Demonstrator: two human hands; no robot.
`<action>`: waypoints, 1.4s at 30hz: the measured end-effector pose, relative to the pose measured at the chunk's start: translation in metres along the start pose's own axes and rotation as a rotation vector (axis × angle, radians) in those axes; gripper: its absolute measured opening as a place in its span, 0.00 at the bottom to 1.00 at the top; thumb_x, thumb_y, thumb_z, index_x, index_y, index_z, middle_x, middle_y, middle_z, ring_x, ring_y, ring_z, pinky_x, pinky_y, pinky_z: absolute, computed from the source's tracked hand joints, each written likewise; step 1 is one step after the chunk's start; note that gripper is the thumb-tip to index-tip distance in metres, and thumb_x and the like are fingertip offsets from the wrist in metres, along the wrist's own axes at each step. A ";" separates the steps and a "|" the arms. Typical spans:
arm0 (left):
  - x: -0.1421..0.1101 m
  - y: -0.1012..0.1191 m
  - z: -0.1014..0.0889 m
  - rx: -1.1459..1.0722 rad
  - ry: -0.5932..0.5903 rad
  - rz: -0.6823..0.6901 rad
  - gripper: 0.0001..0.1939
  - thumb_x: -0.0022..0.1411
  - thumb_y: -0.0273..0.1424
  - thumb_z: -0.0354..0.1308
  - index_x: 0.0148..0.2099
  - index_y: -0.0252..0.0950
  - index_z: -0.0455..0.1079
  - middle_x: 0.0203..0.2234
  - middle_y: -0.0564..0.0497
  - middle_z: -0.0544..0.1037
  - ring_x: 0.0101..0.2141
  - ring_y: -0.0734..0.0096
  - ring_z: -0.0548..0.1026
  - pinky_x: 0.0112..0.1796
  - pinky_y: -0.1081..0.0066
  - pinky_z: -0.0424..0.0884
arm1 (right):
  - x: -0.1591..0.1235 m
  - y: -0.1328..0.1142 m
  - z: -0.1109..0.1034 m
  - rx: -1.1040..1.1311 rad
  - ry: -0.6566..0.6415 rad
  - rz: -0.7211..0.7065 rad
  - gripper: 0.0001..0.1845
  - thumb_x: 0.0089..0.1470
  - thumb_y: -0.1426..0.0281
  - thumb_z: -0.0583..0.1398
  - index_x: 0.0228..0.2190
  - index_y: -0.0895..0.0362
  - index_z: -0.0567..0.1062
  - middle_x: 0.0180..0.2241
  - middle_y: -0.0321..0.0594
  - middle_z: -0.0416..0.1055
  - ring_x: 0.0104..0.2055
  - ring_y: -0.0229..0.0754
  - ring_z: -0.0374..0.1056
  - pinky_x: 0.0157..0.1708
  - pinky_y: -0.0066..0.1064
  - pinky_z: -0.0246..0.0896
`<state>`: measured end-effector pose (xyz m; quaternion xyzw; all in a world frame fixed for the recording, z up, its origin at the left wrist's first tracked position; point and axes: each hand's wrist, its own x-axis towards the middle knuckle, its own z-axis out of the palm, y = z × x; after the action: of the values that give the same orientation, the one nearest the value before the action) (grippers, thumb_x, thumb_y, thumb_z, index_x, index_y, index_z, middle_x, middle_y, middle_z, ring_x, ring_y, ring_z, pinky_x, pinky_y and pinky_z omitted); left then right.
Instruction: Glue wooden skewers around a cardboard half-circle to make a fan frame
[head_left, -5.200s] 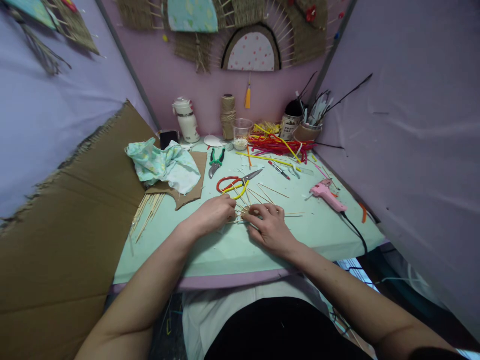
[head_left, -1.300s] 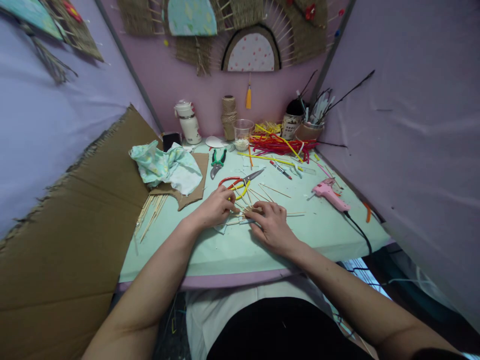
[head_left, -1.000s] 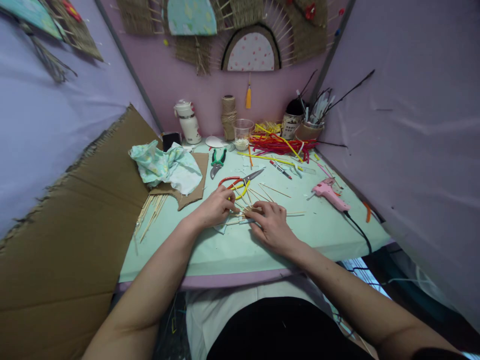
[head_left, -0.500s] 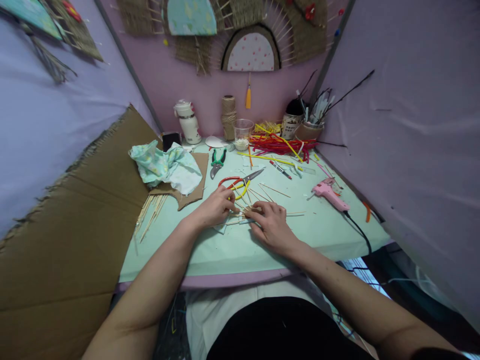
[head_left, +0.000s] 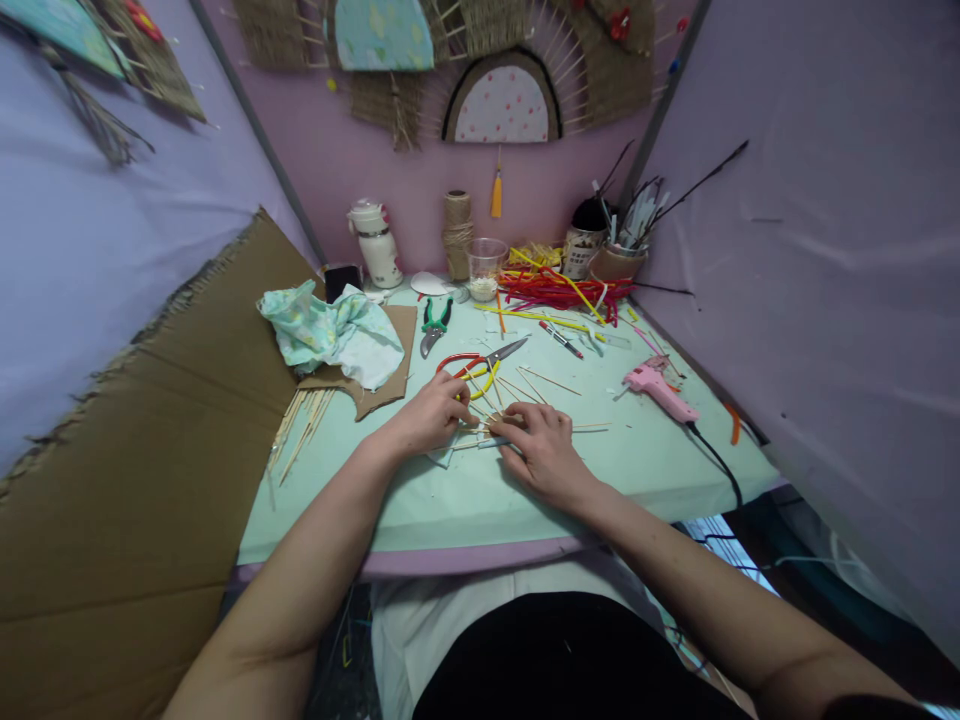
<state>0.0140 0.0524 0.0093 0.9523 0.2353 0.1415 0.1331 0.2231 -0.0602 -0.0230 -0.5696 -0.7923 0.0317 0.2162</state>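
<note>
Thin bamboo sticks [head_left: 532,386] fan out over the table from a point between my two hands. The fingers of my left hand [head_left: 435,412] are curled in a pinch at the left side of the fan, on the sticks' inner ends. From the right, my right hand [head_left: 546,447] has its thumb and fingertips closed on the sticks where they meet; that meeting point is partly covered. Just beyond my left fingers lie scissors [head_left: 480,364] with one red and one yellow handle. A small pale piece [head_left: 441,457] lies under the sticks by my left hand.
Left are crumpled cloth [head_left: 330,330], cardboard [head_left: 386,375] and loose sticks [head_left: 304,425]. Green-handled pruners [head_left: 435,325] lie behind. A pink glue gun [head_left: 661,390] with a cord is at right. Pipe cleaners [head_left: 562,290], a plastic cup [head_left: 487,268], twine [head_left: 457,235] and a white bottle [head_left: 376,245] stand at back.
</note>
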 end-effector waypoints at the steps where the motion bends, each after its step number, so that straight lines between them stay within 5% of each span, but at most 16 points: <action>1: 0.000 0.000 0.000 0.000 0.000 0.000 0.20 0.62 0.18 0.52 0.40 0.43 0.82 0.35 0.47 0.72 0.40 0.64 0.64 0.45 0.64 0.65 | 0.000 0.000 0.000 0.004 -0.002 0.002 0.17 0.61 0.66 0.56 0.50 0.47 0.75 0.55 0.45 0.65 0.57 0.51 0.55 0.53 0.46 0.47; 42: 0.001 0.003 -0.003 -0.021 -0.023 -0.015 0.19 0.61 0.17 0.54 0.40 0.41 0.82 0.35 0.47 0.73 0.41 0.63 0.64 0.45 0.64 0.65 | 0.001 -0.001 0.000 0.035 0.000 0.013 0.16 0.61 0.67 0.57 0.50 0.48 0.76 0.55 0.46 0.66 0.58 0.52 0.55 0.54 0.48 0.46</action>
<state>0.0148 0.0511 0.0131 0.9506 0.2393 0.1322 0.1469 0.2222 -0.0600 -0.0224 -0.5710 -0.7879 0.0469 0.2257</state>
